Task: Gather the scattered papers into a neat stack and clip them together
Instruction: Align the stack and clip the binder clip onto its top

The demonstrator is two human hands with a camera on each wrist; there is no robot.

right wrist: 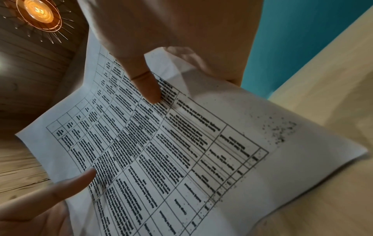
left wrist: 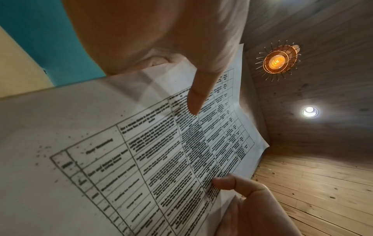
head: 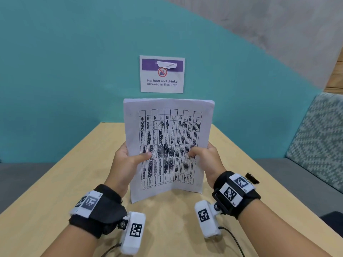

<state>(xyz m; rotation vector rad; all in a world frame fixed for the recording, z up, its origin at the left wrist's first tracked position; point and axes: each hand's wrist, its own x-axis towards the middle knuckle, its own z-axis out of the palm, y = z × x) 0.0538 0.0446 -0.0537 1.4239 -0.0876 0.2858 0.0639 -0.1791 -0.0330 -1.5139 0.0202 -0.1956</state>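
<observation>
- Papers [head: 168,145] upright, long axis vertical, bottom edge on counter [head: 55,182].
- Left hand [head: 128,160] pinching left edge, right hand [head: 206,156] pinching right edge; both equally near.
- No clip identifiable.

A flat teal wall [head: 74,71] rises behind a pale wooden table [head: 55,182] whose far edge sits against it. Taped to that wall is a small white sign with a purple band [head: 162,74] reading "No food and drinks allowed in this area". To the right stands a grey bench seat [head: 297,175] with a back cushion in a grey-green woven pattern [head: 319,138]. Overhead, a grey plank ceiling [left wrist: 333,24] carries a wire-cage pendant lamp glowing orange [left wrist: 277,59] and a round recessed white spotlight [left wrist: 309,111]. Light wood panelling [left wrist: 302,183] adjoins the ceiling.
</observation>
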